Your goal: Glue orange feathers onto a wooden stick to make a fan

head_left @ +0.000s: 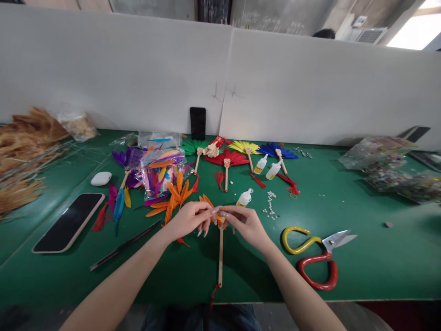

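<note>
Our forearms (131,276) cross the table (262,280); left hand (190,218) and right hand (247,225) pinch the orange fan (221,257) near its top. 3 bottles (245,198) beyond; scissors (330,242) right.

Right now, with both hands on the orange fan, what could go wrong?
Likely risks:
1. The small bottle is just beyond the right hand; a knuckle could knock it over.
2. The white beads lie loose nearby, so a sweep of that hand could scatter them.
3. The red tassel on the orange fan's handle hangs over the table edge and might snag.
</note>
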Tool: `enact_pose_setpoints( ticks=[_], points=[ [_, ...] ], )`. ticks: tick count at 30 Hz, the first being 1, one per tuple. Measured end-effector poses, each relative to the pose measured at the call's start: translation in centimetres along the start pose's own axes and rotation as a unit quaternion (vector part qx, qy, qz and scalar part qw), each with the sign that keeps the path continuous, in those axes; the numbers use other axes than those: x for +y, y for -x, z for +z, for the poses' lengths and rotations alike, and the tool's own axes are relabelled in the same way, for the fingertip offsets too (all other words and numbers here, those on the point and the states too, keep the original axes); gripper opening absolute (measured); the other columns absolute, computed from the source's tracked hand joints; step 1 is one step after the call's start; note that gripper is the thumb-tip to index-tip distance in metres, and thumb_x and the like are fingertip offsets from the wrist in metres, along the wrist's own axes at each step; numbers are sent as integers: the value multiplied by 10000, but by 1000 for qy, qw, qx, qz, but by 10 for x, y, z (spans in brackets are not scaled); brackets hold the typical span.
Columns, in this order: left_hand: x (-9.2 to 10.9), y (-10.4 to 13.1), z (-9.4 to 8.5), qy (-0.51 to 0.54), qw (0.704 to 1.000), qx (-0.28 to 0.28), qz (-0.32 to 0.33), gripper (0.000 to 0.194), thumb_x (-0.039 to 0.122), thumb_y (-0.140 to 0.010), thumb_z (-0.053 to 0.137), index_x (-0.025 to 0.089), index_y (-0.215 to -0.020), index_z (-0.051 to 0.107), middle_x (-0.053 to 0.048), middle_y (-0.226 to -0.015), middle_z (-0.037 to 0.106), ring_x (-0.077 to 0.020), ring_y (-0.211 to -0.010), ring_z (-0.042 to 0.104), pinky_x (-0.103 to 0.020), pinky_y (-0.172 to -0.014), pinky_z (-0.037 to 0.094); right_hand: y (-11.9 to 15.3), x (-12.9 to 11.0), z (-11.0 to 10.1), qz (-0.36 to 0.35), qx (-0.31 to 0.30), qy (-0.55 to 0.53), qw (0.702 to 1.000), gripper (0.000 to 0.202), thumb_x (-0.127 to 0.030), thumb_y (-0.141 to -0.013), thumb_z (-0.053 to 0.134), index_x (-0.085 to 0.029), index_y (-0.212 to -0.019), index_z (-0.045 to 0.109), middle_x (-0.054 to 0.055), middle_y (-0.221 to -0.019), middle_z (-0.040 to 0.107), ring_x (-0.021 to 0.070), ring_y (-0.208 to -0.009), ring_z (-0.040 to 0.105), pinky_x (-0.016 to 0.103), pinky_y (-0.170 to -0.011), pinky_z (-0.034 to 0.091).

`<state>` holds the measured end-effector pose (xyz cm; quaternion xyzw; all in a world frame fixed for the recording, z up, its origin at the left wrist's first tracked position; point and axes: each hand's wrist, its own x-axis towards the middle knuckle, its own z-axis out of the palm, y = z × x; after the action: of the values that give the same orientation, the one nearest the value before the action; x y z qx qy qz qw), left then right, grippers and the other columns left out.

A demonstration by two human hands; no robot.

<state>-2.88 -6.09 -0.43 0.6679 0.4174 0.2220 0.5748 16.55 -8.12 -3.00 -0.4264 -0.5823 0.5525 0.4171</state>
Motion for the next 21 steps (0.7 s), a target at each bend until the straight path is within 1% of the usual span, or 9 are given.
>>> enact_pose_setpoints(
  ticks=[3, 7, 11, 16, 21],
  points=[
    [1, 0, 1, -24, 999, 25, -3, 294, 398, -878, 495, 154, -741, 584, 31, -499, 554, -92, -435, 516, -190, -466, 380, -1, -1, -1, 12, -9, -8, 1000, 308, -403, -837, 582, -156, -987, 687, 60, -736, 702, 162, -615, 654, 219, -454, 457],
    [5, 1, 3, -51, 997, 59, 5, 306, 415, -868, 519, 157, -721, 593, 29, -528, 572, -89, -455, 524, -189, -480, 378, -1, -2, -1, 6, -18, -26, 999, 288, -422, -830, 587, -171, -933, 684, 59, -786, 694, 163, -655, 660, 209, -443, 459],
    [7, 2, 3, -69, 995, 68, 8, 301, 402, -872, 519, 157, -721, 607, 26, -545, 590, -89, -466, 527, -193, -506, 392, -2, -2, 0, 4, -7, -45, 999, 265, -416, -816, 610, -180, -913, 678, 57, -810, 688, 156, -652, 662, 203, -433, 464],
    [5, 2, 4, -83, 993, 77, 20, 291, 372, -869, 528, 159, -684, 600, 26, -547, 596, -95, -495, 544, -193, -534, 400, -3, -2, 0, 0, -14, -55, 998, 287, -404, -825, 605, -184, -998, 672, 60, -820, 699, 166, -666, 670, 209, -432, 461],
    [5, 2, 7, -95, 992, 83, 24, 297, 357, -879, 507, 166, -668, 593, 34, -541, 593, -91, -470, 533, -200, -555, 407, -3, -1, -1, 0, -11, -51, 999, 265, -398, -824, 605, -172, -944, 674, 56, -775, 690, 159, -641, 662, 212, -442, 465]
  ],
)
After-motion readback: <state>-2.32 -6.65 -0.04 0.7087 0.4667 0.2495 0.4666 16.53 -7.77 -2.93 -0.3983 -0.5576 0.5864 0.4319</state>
